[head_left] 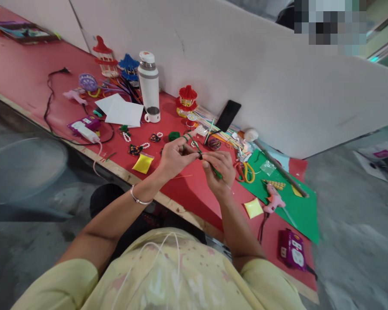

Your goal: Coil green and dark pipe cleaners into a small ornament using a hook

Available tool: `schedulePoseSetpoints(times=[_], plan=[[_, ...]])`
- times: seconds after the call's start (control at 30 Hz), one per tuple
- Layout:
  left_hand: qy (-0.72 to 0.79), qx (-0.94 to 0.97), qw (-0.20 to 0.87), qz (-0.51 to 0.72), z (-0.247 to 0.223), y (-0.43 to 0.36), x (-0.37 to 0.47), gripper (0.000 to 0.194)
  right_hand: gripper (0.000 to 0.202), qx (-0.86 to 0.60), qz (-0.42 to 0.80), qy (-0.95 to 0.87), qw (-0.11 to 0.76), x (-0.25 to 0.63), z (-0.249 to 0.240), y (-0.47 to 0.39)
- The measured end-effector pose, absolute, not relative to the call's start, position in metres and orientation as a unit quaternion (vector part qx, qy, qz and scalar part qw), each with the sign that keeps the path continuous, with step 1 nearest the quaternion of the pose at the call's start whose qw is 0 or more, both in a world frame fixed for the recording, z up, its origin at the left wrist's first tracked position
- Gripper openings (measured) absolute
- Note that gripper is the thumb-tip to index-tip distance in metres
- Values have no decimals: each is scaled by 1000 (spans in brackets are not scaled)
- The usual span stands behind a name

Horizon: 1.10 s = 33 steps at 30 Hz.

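I can see both hands near the middle of the frame, close together over the red table (194,193). The left hand (176,157) pinches a green string (194,143), and part of it loops up by the fingers. The right hand (220,169) pinches it too, just beside the left thumb, and a green bit pokes out under that hand. The spot where they meet is small and dark, so I can't quite tell if there is a knot. A green ball (173,136) sits just behind the left hand. Right of the middle I see scissors (249,172) with orange and yellow handles, and a phone (228,115) above them. A pink glue gun (273,199) lies at the lower right, partly on a green sheet (305,219). A white bottle (148,88) stands in the upper left part of the frame.
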State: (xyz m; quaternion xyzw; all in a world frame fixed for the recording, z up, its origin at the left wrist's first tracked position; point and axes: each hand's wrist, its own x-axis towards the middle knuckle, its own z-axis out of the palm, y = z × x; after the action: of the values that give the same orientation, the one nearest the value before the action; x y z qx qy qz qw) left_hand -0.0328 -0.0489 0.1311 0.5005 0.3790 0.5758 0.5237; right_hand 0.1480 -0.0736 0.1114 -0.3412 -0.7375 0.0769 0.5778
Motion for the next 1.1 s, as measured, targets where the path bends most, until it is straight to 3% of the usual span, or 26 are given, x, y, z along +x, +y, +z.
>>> schedulePoseSetpoints(times=[0.13,0.33,0.6,0.73,0.87,1.1], plan=[[385,517,511,569,129,-48,-35,78,21,-350,26,-761,546,147,111,-71],[374,513,531,561,128,-50,-38,82,14,-339,67,-759,552,144,110,-64],[367,424,595,575,131,-55,-25,84,13,-366,44,-670,645,127,95,-66],[323,379,709,500,136,-49,-36,84,17,-327,171,-656,659,136,84,-52],[323,441,709,446,140,-42,-56,78,29,-323,358,-638,600,156,80,-37],[328,477,688,438,144,-44,-57,76,27,-320,413,-608,598,169,79,-32]])
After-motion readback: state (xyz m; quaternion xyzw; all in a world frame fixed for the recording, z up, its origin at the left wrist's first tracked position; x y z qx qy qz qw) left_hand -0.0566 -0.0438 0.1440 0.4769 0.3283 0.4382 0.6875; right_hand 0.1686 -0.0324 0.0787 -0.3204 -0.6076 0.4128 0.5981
